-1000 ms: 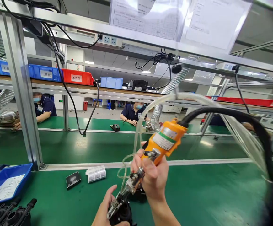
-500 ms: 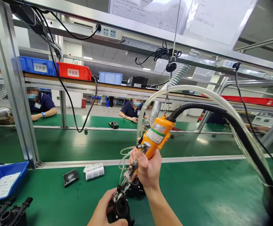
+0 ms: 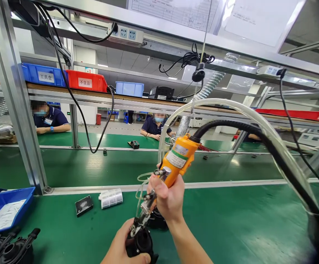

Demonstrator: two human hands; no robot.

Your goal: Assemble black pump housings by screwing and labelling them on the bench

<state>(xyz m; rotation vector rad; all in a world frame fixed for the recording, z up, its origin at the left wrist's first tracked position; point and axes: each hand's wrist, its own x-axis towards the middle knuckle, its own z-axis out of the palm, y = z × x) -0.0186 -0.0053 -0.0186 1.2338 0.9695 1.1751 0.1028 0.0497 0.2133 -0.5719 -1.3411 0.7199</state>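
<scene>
My right hand (image 3: pixel 168 198) grips an orange power screwdriver (image 3: pixel 177 159), tilted with its metal tip (image 3: pixel 138 223) down on a black round plastic part (image 3: pixel 140 242). My left hand (image 3: pixel 121 248) holds that black part from the left on the green mat. A thick black cable (image 3: pixel 261 141) and a clear hose (image 3: pixel 231 108) arc from the tool's top off to the right. A second black part (image 3: pixel 156 222) sits just behind my right hand.
A blue tray (image 3: pixel 2 211) with paper lies at the left, with black parts (image 3: pixel 8 249) below it. A small black piece (image 3: pixel 84 205) and a white packet (image 3: pixel 110 198) lie on the mat. Two people sit across the green conveyor (image 3: pixel 93 167). A metal post (image 3: pixel 16 99) stands at left.
The screwdriver and my right hand have shifted slightly left and down, with the tip staying on the black part. The view has tilted a little.
</scene>
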